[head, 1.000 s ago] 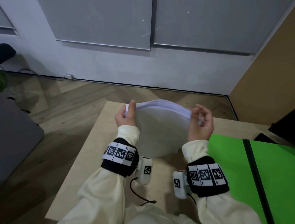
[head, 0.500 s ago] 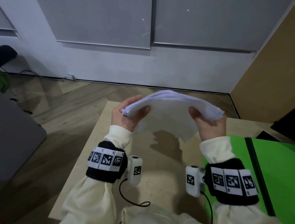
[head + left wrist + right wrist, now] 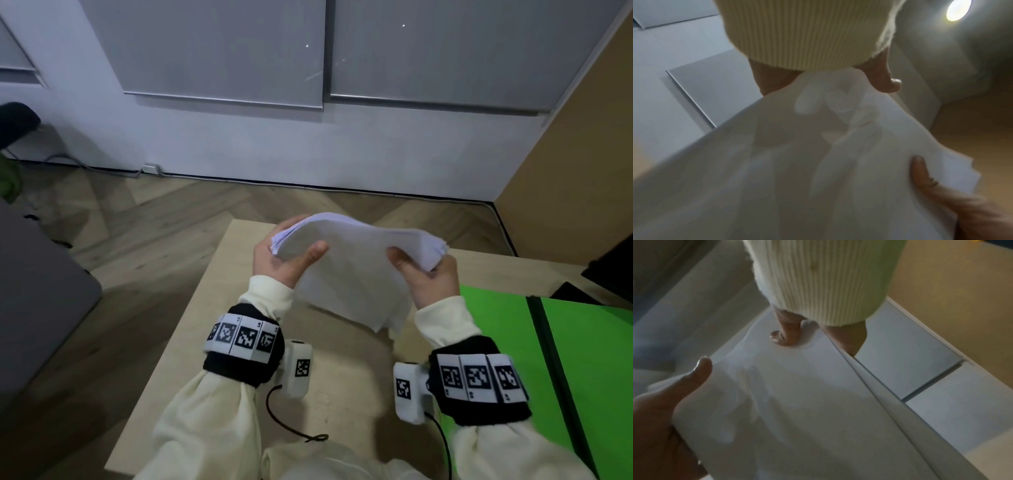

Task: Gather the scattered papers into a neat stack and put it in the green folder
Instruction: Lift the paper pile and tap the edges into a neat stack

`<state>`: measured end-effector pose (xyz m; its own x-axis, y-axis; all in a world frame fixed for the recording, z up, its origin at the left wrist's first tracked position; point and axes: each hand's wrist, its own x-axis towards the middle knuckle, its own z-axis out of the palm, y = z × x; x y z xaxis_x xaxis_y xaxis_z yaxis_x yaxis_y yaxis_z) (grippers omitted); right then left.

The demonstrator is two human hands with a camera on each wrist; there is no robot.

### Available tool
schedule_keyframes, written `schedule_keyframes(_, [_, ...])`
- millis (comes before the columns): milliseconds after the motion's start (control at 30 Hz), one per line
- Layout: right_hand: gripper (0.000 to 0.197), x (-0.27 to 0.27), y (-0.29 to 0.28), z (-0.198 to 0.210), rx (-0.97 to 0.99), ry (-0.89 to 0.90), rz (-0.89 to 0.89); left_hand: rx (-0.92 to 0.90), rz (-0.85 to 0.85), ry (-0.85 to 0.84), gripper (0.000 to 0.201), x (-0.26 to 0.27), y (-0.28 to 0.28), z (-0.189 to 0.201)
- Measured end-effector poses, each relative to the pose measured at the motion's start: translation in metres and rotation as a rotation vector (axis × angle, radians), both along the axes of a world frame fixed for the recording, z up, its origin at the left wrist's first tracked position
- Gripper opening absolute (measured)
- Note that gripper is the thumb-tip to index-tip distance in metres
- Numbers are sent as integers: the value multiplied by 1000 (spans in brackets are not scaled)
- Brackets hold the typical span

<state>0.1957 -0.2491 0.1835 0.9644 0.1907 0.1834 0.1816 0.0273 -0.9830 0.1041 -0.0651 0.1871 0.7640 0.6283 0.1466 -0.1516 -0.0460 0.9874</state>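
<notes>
A stack of white papers is held in the air above the light wooden table, roughly flat and sagging toward me. My left hand grips its left end, thumb on top and fingers underneath. My right hand grips the right end the same way. In the left wrist view my left thumb presses on the sheets; in the right wrist view my right thumb does likewise on the paper. The green folder lies open on the table to the right, with a black spine.
A black object sits at the table's far right edge. A dark grey piece of furniture stands on the floor to the left. A black cable hangs near my body. The table's far edge meets wooden floor and a white wall.
The stack stood on its edge on the table a second ago. Both hands then lifted it and turned it nearly flat; in the last half second it has hardly moved.
</notes>
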Motion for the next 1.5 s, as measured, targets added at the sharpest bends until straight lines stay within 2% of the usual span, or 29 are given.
schedule_keyframes(67, [23, 0, -7, 3, 41, -8, 59, 28, 26, -23, 73, -3, 4, -2])
schedule_keyframes(167, [18, -3, -11, -1, -20, 0, 246, -16, 30, 14, 77, -8, 7, -13])
schedule_keyframes(267, [41, 0, -10, -14, -25, 61, 268, -90, 36, 28, 71, -9, 4, -16])
schedule_keyframes(333, [42, 1, -7, -15, -24, 61, 244, -129, 101, 27, 61, -4, 3, -12])
schedule_keyframes(400, [39, 1, -4, -14, -15, 53, 246, -159, 183, 23, 42, 1, -1, -6])
schedule_keyframes(467, [37, -3, 0, -9, 26, 37, 210, -221, 249, -3, 23, 5, -8, -2])
schedule_keyframes(567, [46, -8, 8, -4, 92, 32, 27, -263, 347, -20, 38, 11, -12, 0])
schedule_keyframes(633, [39, -9, 13, -3, 144, 44, -96, -239, 332, -14, 31, 12, -14, 0])
schedule_keyframes(700, [39, -8, 15, -2, 140, 51, -171, -205, 256, -6, 15, 11, -14, 1])
schedule_keyframes(733, [38, -7, 15, -3, 132, 59, -191, -199, 207, -7, 15, 9, -14, -1])
schedule_keyframes(867, [32, -4, 12, -1, 127, 20, -128, -200, 77, 37, 68, 7, -7, -9])
schedule_keyframes(933, [35, -5, 10, 0, 132, -49, -125, -186, 59, 88, 82, 6, -5, -8])
schedule_keyframes(1000, [40, -6, 12, 2, 159, -111, -134, -194, 95, 98, 74, 7, -6, -3])
schedule_keyframes(1067, [34, -8, 15, 2, 161, -150, -154, -232, 170, 88, 56, 10, -8, 1])
schedule_keyframes(1167, [23, -6, 16, 0, 191, -116, -256, -267, 212, 104, 30, 14, -10, 1])
schedule_keyframes(1233, [16, -4, 14, -1, 206, -76, -263, -257, 198, 144, 18, 14, -11, 0])
schedule_keyframes(1267, [22, -4, 13, -3, 202, -59, -229, -248, 198, 156, 20, 13, -10, -3])
schedule_keyframes(1367, [70, -7, 8, -9, 64, -79, -73, -259, 197, 171, 23, 12, -8, -7])
schedule_keyframes(1400, [81, -7, 6, -12, 16, -58, -40, -257, 186, 175, 23, 12, -6, -8])
schedule_keyframes(1433, [83, -5, 5, -16, 1, -37, -9, -245, 170, 183, 23, 11, -5, -8])
schedule_keyframes(1500, [73, 3, 1, -17, 0, -8, -18, -210, 112, 180, 23, 8, -3, -7])
